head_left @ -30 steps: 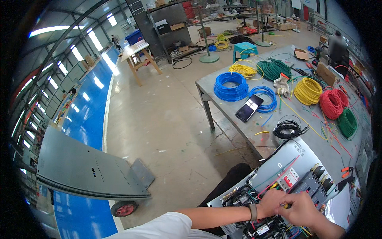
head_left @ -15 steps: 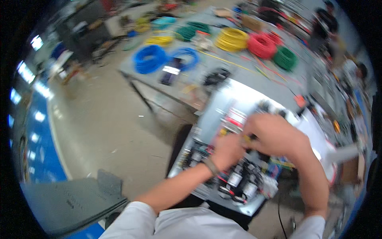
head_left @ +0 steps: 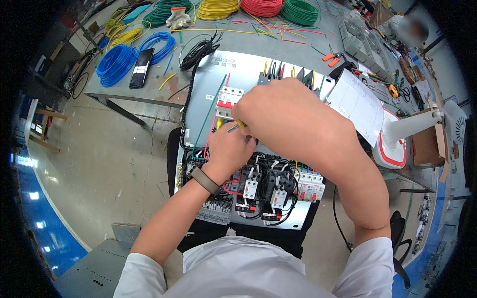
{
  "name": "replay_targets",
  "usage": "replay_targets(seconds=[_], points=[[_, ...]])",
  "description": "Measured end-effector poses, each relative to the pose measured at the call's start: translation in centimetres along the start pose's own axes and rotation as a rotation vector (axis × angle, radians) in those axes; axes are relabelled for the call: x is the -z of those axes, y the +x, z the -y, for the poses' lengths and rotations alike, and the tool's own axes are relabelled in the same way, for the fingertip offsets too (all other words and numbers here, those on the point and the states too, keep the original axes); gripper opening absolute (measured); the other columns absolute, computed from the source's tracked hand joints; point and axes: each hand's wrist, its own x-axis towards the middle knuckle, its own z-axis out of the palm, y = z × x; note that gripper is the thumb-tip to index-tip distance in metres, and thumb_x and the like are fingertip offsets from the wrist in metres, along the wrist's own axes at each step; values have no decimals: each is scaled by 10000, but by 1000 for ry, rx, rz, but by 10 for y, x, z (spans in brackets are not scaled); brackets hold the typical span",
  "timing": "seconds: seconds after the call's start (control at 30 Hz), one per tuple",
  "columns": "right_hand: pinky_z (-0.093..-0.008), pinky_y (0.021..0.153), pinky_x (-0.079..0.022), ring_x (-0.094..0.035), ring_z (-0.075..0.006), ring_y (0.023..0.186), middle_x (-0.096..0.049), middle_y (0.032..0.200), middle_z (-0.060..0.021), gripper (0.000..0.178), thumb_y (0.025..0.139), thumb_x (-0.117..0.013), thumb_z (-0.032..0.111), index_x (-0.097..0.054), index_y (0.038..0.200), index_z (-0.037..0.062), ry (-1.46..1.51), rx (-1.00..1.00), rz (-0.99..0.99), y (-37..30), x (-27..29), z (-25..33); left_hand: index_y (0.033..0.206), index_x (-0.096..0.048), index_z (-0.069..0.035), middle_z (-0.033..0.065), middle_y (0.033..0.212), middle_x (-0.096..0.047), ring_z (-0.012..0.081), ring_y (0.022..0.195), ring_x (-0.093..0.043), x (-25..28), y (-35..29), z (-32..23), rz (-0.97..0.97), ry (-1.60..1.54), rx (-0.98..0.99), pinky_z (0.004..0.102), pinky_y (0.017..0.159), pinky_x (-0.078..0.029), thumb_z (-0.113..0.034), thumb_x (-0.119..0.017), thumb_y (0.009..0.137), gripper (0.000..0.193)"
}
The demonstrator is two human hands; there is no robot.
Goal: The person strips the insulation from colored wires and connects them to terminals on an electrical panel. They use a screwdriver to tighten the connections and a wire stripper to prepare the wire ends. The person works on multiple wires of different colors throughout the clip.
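Observation:
A white metal mounting plate [head_left: 206, 82] carrying electrical parts leans from the table's edge toward my lap. My right hand [head_left: 278, 107] is closed on what looks like a screwdriver [head_left: 240, 123], of which a yellow part and a short metal shaft show. Below the white-and-red circuit breaker [head_left: 230, 98], my left hand [head_left: 228, 149] has its fingers curled, touching or almost touching the right; what they hold is hidden. Green wire [head_left: 209, 116] and red wire run past the breaker's left side. Black-wired contactors [head_left: 251, 186] and small breakers [head_left: 311, 187] sit on the plate's near part.
Blue wire coils [head_left: 117, 65] and a phone [head_left: 142, 68] lie at the left; yellow, red and green coils [head_left: 299, 12] line the back. Orange-handled pliers [head_left: 332, 57], papers [head_left: 357, 104] and a white fan [head_left: 412, 126] are on the right. Another person is at the far right.
The view has tilted down and sharpened, so the plate appears larger and nearer the middle. Both hands stay together just below the circuit breaker.

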Motion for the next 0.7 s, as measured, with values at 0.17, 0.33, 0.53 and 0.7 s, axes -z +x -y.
replay_targets(seconds=[0.17, 0.33, 0.53, 0.7], points=[[-463, 725, -586, -750, -372, 793, -736, 801, -163, 133, 861, -737, 157, -766, 882, 28, -6, -28, -85, -3, 15, -1, 938, -781, -107, 129, 862, -748, 347, 904, -747, 8, 6, -8, 77, -13, 35, 498, 728, -592, -213, -778, 855, 134], [-480, 715, -542, -707, -383, 792, -717, 804, -157, 192, 924, -753, 229, -755, 944, 38, 101, -141, -125, -20, 36, -13, 893, -771, -67, 126, 906, -749, 346, 922, -741, 16, 9, -8, 135, -73, 89, 485, 779, -588, -211, -777, 863, 147], [-460, 692, -510, -678, -376, 762, -711, 820, -165, 238, 963, -775, 260, -756, 1057, 42, 210, -280, -181, -45, 12, -18, 1117, -810, -107, 102, 938, -739, 283, 803, -729, 38, 4, 1, 117, -162, 104, 405, 720, -575, -194, -800, 918, 217], [-506, 785, -576, -734, -413, 872, -743, 883, -189, 229, 992, -722, 267, -745, 1039, 44, 244, -328, -128, -44, -1, -15, 1199, -794, -80, 94, 913, -704, 209, 742, -670, 58, 4, 4, 78, -261, 140, 336, 681, -528, -114, -809, 923, 278]])
